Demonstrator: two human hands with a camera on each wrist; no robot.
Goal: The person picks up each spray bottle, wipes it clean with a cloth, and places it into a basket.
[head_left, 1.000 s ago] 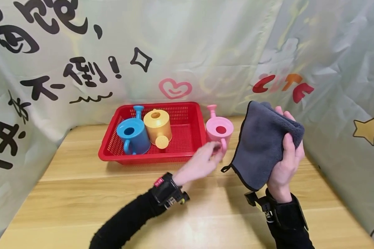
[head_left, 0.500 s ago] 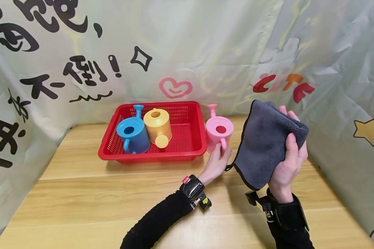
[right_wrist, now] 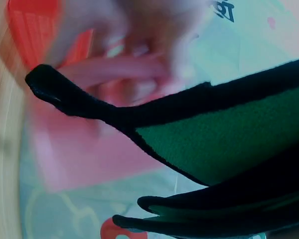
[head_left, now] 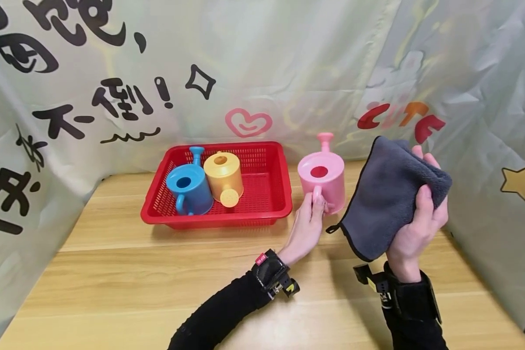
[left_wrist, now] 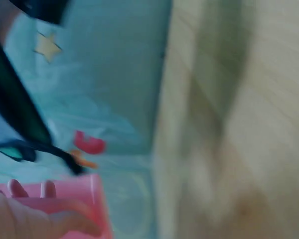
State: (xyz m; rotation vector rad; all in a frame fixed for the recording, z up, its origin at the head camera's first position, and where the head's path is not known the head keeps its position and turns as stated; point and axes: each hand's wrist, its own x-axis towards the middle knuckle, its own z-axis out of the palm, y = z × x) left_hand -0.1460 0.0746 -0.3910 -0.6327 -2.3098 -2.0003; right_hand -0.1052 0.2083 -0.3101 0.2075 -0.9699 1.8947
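My left hand (head_left: pixel 305 227) grips the handle of a pink toy watering can (head_left: pixel 334 181), which is upright just right of the red basket. In the left wrist view the can (left_wrist: pixel 97 206) shows a gap between it and the tabletop, so it is off the table. A dark grey cloth (head_left: pixel 387 194) with black edging and a small hanging loop is held up by my right hand (head_left: pixel 417 228), thumb in front and fingers behind. Close to the can but to its right, the cloth hangs partly folded. The right wrist view has the can blurred behind the cloth's loop.
A red plastic basket (head_left: pixel 218 221) stands at the back of the wooden table (head_left: pixel 135 282). Inside its left half are a blue watering can (head_left: pixel 197 192) and a yellow watering can (head_left: pixel 224 176). A printed cloth backdrop (head_left: pixel 323 68) encloses the back and sides.
My left hand reached the pink can's handle, took hold of it, and lifted the can up and to the right. The right hand with the cloth shifted slightly right.
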